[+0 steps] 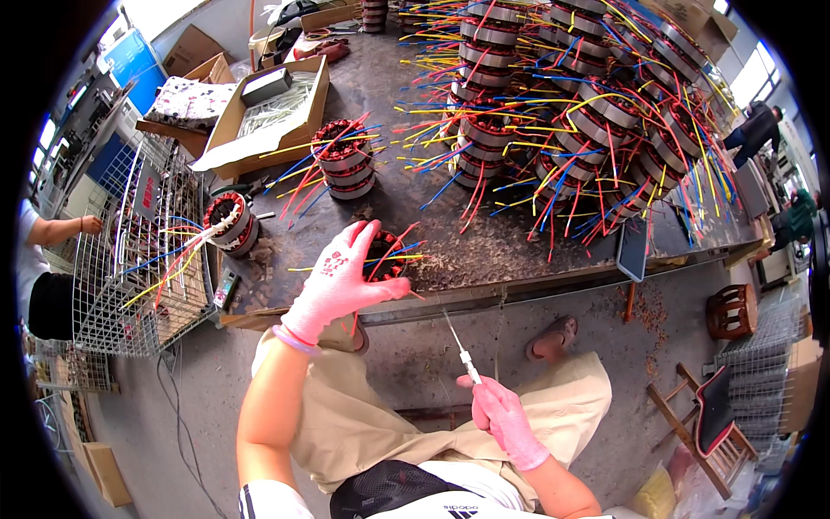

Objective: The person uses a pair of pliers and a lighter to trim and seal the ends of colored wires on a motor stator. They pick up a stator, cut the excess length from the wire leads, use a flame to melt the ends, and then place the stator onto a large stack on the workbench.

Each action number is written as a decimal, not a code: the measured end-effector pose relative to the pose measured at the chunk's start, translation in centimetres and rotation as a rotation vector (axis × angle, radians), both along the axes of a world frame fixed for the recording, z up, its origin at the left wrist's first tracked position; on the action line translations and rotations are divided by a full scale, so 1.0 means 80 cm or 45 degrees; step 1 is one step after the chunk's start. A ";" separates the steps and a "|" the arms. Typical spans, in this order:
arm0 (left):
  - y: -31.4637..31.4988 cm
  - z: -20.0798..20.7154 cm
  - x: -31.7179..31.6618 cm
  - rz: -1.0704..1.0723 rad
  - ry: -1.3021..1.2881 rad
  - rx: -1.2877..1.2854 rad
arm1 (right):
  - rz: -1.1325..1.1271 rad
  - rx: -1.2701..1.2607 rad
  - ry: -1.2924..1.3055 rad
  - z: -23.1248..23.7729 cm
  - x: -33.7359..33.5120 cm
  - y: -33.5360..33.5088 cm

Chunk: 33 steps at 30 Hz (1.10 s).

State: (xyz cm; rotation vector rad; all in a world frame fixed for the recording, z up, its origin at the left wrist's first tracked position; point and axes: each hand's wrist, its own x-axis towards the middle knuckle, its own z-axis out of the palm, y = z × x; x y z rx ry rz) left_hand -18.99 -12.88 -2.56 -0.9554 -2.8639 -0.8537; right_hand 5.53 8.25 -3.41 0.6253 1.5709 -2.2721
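Observation:
My left hand (335, 281), in a pink glove, rests on a motor stator (380, 256) at the table's near edge. Its fingers reach over the far side and its thumb stretches to the right, gripping the ring. Red, blue and yellow leads stick out of the stator, and the glove hides part of it. In front of my lap, my right hand (503, 417), also pink-gloved, closes round a needle-like hook tool (467, 360) with a white handle. The tool's thin metal shaft points up toward the table edge, apart from the stator.
Many wired stators (488, 143) stand stacked at the right. A short stack (347, 177) and a single stator (230, 223) with white-bound leads stand left. Behind them is a cardboard box (307, 130) of white strips. A wire cage (143, 259) flanks the table; a wooden chair (713, 415) is right.

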 end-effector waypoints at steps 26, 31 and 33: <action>0.010 0.007 -0.013 -0.282 0.155 -0.130 | -0.047 -0.036 -0.019 0.009 0.004 0.008; 0.004 0.008 -0.014 -0.296 0.133 -0.126 | 0.005 -0.037 -0.005 0.004 0.005 0.009; 0.000 0.011 -0.011 -0.280 0.123 -0.128 | 0.018 -0.044 -0.006 -0.001 0.007 0.006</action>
